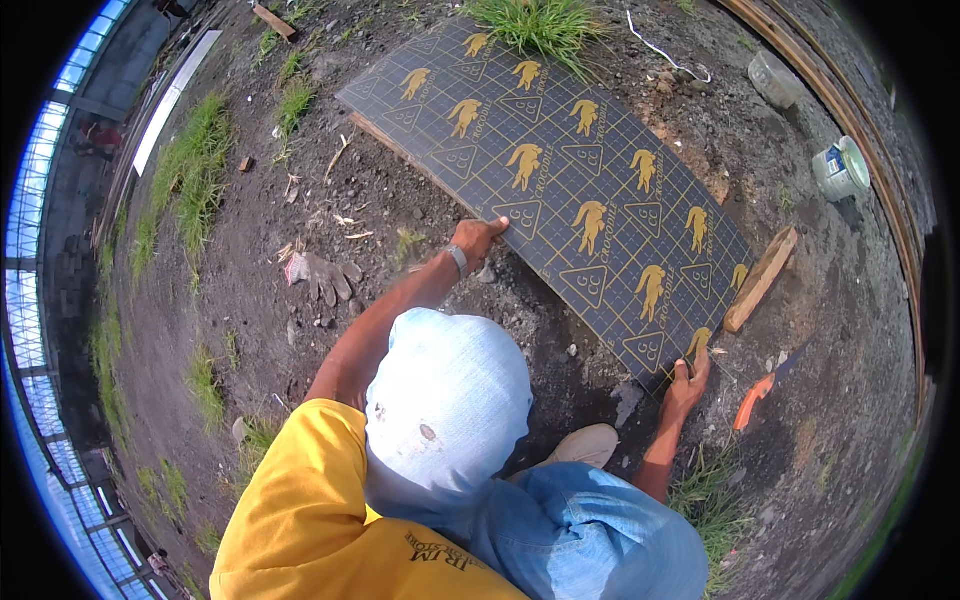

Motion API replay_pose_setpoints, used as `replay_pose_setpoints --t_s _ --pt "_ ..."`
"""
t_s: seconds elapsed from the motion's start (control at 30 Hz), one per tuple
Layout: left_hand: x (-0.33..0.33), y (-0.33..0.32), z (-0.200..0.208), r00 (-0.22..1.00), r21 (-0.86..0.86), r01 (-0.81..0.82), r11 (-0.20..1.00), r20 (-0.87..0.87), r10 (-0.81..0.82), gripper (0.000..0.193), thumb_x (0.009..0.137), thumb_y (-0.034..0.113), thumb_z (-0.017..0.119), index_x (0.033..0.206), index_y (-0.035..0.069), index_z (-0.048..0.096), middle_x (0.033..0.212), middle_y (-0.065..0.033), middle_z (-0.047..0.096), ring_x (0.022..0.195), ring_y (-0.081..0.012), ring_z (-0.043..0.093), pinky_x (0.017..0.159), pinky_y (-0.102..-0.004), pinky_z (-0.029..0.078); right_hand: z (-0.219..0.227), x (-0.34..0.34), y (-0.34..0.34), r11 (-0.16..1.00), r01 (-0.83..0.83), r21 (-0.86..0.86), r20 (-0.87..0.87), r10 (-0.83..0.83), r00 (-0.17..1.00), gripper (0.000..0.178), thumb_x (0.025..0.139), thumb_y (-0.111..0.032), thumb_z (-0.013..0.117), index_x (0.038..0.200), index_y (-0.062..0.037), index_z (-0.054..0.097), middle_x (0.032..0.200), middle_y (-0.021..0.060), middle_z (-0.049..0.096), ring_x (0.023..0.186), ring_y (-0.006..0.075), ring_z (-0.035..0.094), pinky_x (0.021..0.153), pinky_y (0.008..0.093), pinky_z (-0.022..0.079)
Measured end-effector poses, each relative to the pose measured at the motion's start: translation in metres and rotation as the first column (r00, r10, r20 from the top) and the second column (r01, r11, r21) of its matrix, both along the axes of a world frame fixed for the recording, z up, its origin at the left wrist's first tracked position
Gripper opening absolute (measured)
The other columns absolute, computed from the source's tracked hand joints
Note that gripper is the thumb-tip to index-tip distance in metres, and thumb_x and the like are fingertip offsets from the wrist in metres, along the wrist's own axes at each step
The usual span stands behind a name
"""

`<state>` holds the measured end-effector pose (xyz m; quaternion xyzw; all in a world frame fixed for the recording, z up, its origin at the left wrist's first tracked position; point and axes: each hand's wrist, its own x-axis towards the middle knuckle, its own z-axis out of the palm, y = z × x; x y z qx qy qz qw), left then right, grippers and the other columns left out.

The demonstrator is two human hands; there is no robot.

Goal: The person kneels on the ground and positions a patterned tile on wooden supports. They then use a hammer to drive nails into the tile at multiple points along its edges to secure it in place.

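A dark plywood sheet [610, 165] with yellow printed figures and grid lines lies aslant in front of me, over the dirt. My left hand [478, 243] grips its near long edge, thumb on top and fingers mostly out of sight. At the near right corner, my right hand [690, 382] holds the sheet's short end, with the thumb toward the near edge and the fingers along the end. Close beyond that hand a short wooden block [762, 280] touches or nearly touches the sheet. An orange-handled handsaw [755, 400] rests on the ground to the right.
A work glove [325, 278] lies on the dirt at left. Two buckets, a pale one [842, 170] and a greyish one [775, 78], stand at far right beside long timber boards [850, 90]. Grass [540, 25] grows against the sheet's far edge.
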<state>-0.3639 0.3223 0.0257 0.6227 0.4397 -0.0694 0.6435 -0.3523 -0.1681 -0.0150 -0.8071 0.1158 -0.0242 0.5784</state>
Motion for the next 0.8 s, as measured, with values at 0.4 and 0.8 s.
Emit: replay_pose_setpoints --t_s 0.4,0.8 --pt "0.016 -0.024 0.025 0.988 -0.082 -0.049 0.995 0.139 0.060 0.045 0.095 0.042 0.079 0.079 0.001 0.068 0.057 0.0006 0.047 0.046 -0.0131 0.042 0.043 -0.0325 0.032 0.017 0.052 -0.004 0.990 0.138 -0.013 -0.009 -0.138 0.990 0.056 0.096 0.002 0.060 0.151 0.0012 0.049 0.150 0.0276 0.052 0.138 0.0352 0.052 0.113 0.0439 0.042" --pt "0.001 -0.032 -0.027 0.984 0.047 0.156 0.987 0.078 -0.159 0.040 0.097 0.032 0.077 0.106 -0.007 0.077 0.100 -0.0151 0.079 0.089 -0.0249 0.071 0.083 -0.0391 0.055 -0.017 0.027 -0.050 0.972 0.218 0.084 -0.014 -0.218 0.976 0.066 0.085 0.014 0.056 0.150 0.0034 0.051 0.150 0.0229 0.054 0.136 0.0315 0.055 0.110 0.0375 0.045"
